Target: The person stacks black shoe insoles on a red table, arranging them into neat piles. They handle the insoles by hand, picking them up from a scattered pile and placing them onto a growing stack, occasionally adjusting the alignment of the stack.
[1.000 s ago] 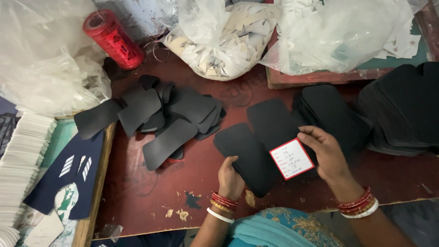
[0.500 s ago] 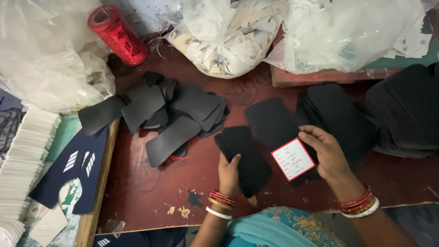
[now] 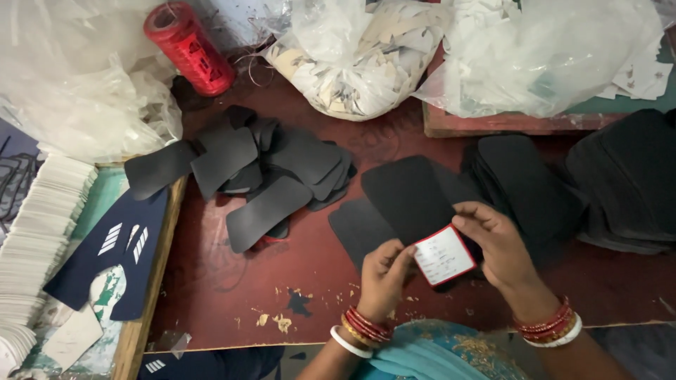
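Both hands hold a small white label with a red border above a dark red surface [image 3: 232, 295].

The right hand [image 3: 500, 250] is closed on the label [image 3: 443, 255], thumb and fingers pinching its upper right edge; the left hand [image 3: 384, 274] is closed on its left edge, fingertips touching the card. The label sits tilted, just in front of a black flat piece [image 3: 408, 193] that rises between the two hands; which hand carries that piece cannot be told. To the left lies a loose pile of similar black pieces [image 3: 260, 169]. A neater stack of black pieces [image 3: 528, 183] rests to the right. A red spool [image 3: 186, 46] stands at the far left of the surface, with clear plastic bags of paper scraps [image 3: 352, 56] beside it. White card stacks [image 3: 39, 225] lie at the left edge.
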